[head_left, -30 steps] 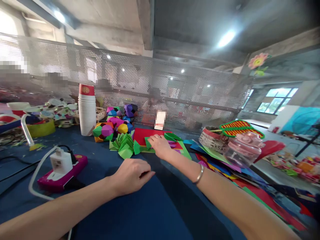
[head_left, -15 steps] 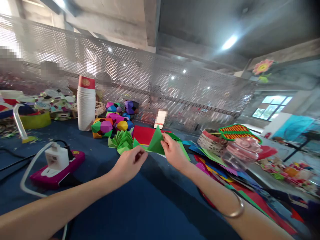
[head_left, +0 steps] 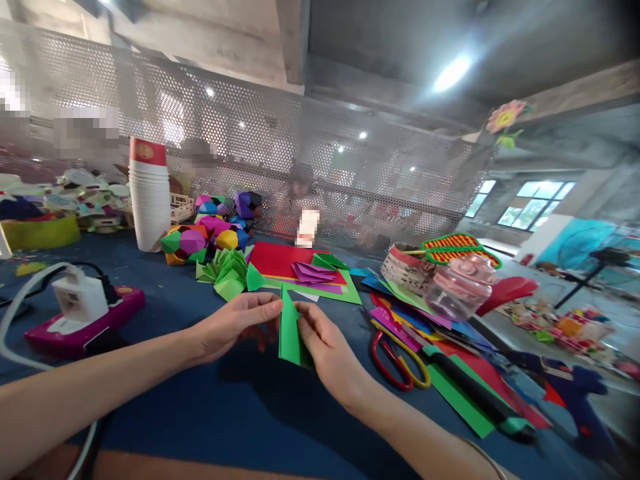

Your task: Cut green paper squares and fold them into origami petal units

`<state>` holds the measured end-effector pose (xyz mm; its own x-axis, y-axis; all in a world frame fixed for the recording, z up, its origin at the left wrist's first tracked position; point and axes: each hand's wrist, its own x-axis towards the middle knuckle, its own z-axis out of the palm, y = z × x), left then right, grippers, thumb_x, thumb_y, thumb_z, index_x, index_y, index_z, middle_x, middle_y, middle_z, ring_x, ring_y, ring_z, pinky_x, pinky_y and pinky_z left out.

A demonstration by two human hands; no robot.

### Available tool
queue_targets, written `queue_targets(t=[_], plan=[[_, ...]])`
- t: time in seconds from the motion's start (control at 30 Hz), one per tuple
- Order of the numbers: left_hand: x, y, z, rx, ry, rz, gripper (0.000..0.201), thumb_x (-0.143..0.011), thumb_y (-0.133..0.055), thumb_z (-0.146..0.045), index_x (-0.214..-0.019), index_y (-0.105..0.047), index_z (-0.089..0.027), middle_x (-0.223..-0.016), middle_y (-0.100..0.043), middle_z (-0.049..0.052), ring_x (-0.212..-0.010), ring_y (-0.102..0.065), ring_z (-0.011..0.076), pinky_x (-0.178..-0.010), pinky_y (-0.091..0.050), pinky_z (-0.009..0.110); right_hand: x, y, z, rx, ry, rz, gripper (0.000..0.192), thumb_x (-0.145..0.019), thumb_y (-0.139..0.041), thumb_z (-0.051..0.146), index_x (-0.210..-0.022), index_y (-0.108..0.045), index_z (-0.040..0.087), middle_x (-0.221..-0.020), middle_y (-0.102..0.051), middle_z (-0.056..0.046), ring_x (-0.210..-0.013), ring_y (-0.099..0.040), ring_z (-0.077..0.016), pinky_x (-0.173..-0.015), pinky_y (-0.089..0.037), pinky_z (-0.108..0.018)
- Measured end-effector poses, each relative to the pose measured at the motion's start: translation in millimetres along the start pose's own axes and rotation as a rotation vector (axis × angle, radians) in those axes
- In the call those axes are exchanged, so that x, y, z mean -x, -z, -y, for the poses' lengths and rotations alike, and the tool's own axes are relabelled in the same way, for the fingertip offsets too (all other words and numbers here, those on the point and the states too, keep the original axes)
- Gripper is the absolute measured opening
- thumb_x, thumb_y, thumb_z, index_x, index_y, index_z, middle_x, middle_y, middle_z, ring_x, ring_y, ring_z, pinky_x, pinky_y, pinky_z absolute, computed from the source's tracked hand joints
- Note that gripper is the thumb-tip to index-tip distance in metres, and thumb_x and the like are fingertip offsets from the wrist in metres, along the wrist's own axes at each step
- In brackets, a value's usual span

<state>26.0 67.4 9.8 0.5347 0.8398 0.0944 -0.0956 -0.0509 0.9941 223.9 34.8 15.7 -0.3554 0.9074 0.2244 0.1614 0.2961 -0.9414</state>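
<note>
Got this green paper piece [head_left: 289, 331] pinched between my left hand [head_left: 235, 323] and right hand [head_left: 325, 343], folded narrow and pointy.

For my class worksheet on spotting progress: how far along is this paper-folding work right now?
Done: a pile of folded green paper units lies on the blue table, with finished multicoloured paper balls behind it. In hand: the left hand and right hand pinch one green paper piece, folded to a point. Left: unfolded red and green sheets and purple pieces still lie flat.
</note>
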Motion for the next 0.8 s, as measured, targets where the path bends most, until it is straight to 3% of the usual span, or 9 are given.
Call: queue_targets(t=[0.2,0.37,0.53,0.63,0.73,0.8], plan=[[1.1,-2.3,-1.7,0.072,0.040,-0.011,0.048,-0.083,-0.079,-0.056,-0.098,-0.062,-0.014,-0.083,-0.060,0.003,-0.073,-0.060,0.0136,-0.059,-0.052,0.021,6.1,-3.2,2.4,-0.086,-0.063,0.030,0.026,-0.105,-0.045,0.037,-0.126,-0.050,0.023,-0.105,-0.071,-0.007,-0.100,-0.068,-0.0222,-0.087,-0.053,-0.035],[2.4,-3.5,-3.2,0.095,0.052,0.000,0.048,-0.082,-0.080,-0.053,-0.102,-0.064,-0.013,-0.088,-0.061,0.005,-0.075,-0.060,0.0147,-0.060,-0.054,0.023,7.3,-3.9,3.4,-0.156,-0.146,-0.025,0.026,-0.103,-0.050,0.039,-0.124,-0.054,0.024,-0.105,-0.070,-0.004,-0.098,-0.065,-0.0205,-0.083,-0.053,-0.031],[2.7,-7.3,-2.8,0.066,0.031,-0.055,0.048,-0.074,-0.080,-0.026,-0.117,-0.061,-0.020,-0.104,-0.066,0.005,-0.084,-0.063,0.0171,-0.065,-0.054,0.024,7.9,-2.3,2.5,-0.116,-0.125,-0.026,0.040,-0.104,-0.045,0.056,-0.123,-0.055,0.023,-0.112,-0.066,-0.005,-0.105,-0.061,-0.0210,-0.093,-0.049,-0.034],[1.6,-6.7,-0.4,0.013,-0.016,-0.121,0.039,-0.069,-0.082,-0.026,-0.103,-0.063,-0.019,-0.098,-0.067,0.003,-0.082,-0.062,0.0168,-0.066,-0.052,0.024,11.5,-0.4,4.5,-0.024,-0.091,0.084,0.056,-0.102,-0.041,0.068,-0.134,-0.048,0.022,-0.114,-0.064,-0.007,-0.104,-0.061,-0.0227,-0.090,-0.051,-0.036],[-1.5,-1.7,2.5,-0.038,-0.037,-0.187,0.035,-0.072,-0.084,-0.037,-0.092,-0.065,-0.017,-0.084,-0.067,0.002,-0.078,-0.062,0.0172,-0.069,-0.051,0.027,14.9,2.1,7.2,0.100,-0.035,0.184,0.073,-0.093,-0.057,0.070,-0.147,-0.038,0.023,-0.123,-0.063,-0.009,-0.107,-0.062,-0.0248,-0.091,-0.052,-0.039],[-3.9,2.1,3.6,-0.073,-0.041,-0.230,0.036,-0.071,-0.085,-0.040,-0.091,-0.067,-0.016,-0.081,-0.068,0.002,-0.076,-0.063,0.0179,-0.069,-0.050,0.028,13.4,4.6,6.8,0.204,0.014,0.162,0.076,-0.089,-0.067,0.064,-0.148,-0.039,0.024,-0.133,-0.060,-0.010,-0.116,-0.060,-0.0273,-0.099,-0.050,-0.043]])
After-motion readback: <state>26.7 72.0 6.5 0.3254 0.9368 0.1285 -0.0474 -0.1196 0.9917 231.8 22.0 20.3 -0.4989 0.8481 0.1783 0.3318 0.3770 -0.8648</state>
